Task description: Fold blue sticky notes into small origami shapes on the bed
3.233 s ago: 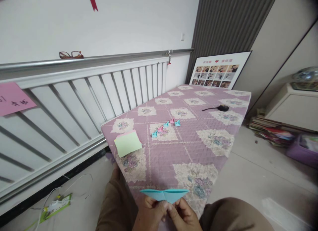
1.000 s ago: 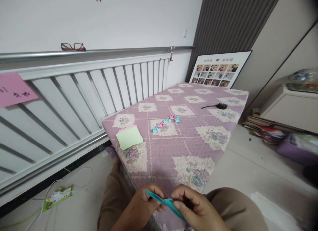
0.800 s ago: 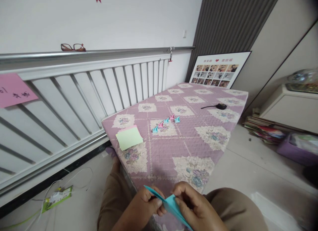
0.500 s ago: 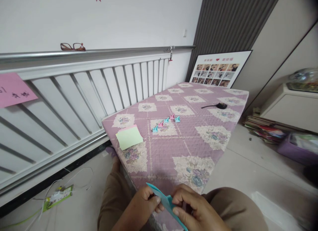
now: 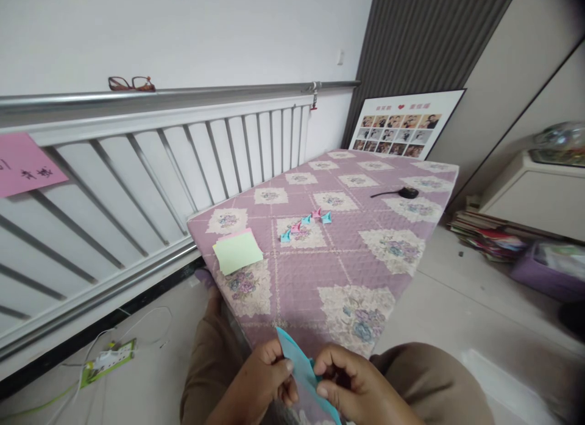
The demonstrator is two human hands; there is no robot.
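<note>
Between my two hands, at the near edge of the cloth, is a sheet of turquoise paper point(image 5: 304, 373), partly folded. My left hand point(image 5: 265, 376) pinches its left side between thumb and fingers. Thumb and fingers of my right hand point(image 5: 350, 382) grip the right side, where a fold sticks up. Farther off on the cloth stand several small folded paper pieces, blue point(image 5: 326, 217) and pink point(image 5: 296, 227). A stack of pale green and pink paper sheets point(image 5: 237, 253) lies to their left.
A purple floral cloth point(image 5: 311, 272) covers the table. A black object with a thin tail point(image 5: 408, 193) rests toward its right side. Along the left runs a white radiator point(image 5: 219, 150), with glasses point(image 5: 131, 83) on the pipe above. A power strip point(image 5: 109, 361) lies on the floor.
The turquoise paper has turned so that more of its flat face shows, and its upper tip sits slightly higher. Both hands keep hold of it.
</note>
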